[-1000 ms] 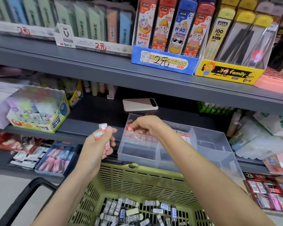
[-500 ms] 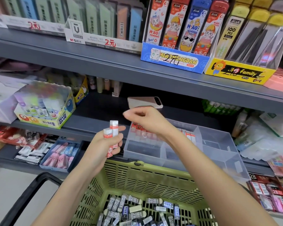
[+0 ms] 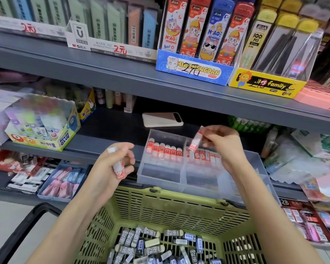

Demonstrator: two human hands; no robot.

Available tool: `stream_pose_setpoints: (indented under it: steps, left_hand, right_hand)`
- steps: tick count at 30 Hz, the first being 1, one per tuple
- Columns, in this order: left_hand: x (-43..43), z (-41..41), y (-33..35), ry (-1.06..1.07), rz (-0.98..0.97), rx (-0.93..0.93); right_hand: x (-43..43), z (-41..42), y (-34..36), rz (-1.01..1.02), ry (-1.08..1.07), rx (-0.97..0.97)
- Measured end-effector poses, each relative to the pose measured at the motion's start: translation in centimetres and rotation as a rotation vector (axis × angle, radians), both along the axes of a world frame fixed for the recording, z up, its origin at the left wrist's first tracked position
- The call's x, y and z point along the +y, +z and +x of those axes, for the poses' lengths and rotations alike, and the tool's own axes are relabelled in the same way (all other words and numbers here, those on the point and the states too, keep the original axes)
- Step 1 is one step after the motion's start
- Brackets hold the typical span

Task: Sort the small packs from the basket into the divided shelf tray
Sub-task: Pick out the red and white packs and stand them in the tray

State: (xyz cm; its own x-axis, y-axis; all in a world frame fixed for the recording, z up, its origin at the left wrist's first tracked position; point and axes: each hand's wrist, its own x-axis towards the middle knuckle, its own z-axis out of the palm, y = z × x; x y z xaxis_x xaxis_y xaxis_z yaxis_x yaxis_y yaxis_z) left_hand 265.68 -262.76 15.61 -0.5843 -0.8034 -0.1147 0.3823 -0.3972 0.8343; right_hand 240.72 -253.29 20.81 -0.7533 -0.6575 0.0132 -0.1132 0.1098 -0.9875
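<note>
A clear divided tray (image 3: pixel 160 173) sits on the middle shelf. Its back left section holds a row of red-and-white packs (image 3: pixel 165 150); the section to the right holds another row (image 3: pixel 204 155). My right hand (image 3: pixel 224 143) pinches one red-and-white pack (image 3: pixel 195 142) tilted above that right-hand row. My left hand (image 3: pixel 112 164) is to the left of the tray, closed around a red-and-white pack (image 3: pixel 118 167). Below, the green basket (image 3: pixel 179 210) holds several grey and black 2B packs (image 3: pixel 151 242).
A white phone (image 3: pixel 162 120) lies on the shelf behind the tray. A glue box (image 3: pixel 44 126) stands at the left, a blue tray of pink packs (image 3: pixel 63 181) lower left. The basket's black handle (image 3: pixel 17 235) hangs at the left. Boxes line the upper shelf.
My right hand took a pack from my left hand and moved right, over the tray's second section. My left hand now holds fewer packs and sits a little lower.
</note>
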Motion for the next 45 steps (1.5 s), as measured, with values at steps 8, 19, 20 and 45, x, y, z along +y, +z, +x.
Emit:
stream_pose_setpoints:
  steps: [8, 19, 20, 45]
  left_hand:
    - [0.0, -0.2, -0.3, -0.011, 0.111, 0.088]
    - [0.6, -0.7, 0.2, 0.055, 0.103, 0.006]
    - [0.7, -0.8, 0.3, 0.058, 0.079, 0.0]
    - [1.6, -1.1, -1.7, 0.026, -0.798, -0.756]
  right_hand:
    - [-2.4, -0.7, -2.7, 0.444, 0.081, 0.46]
    - [-1.3, 0.1, -2.9, 0.411, 0.101, 0.315]
    - [-1.1, 0.5, -2.5, 0.421, 0.048, 0.452]
    - [0.5, -0.4, -1.2, 0.631, 0.056, 0.437]
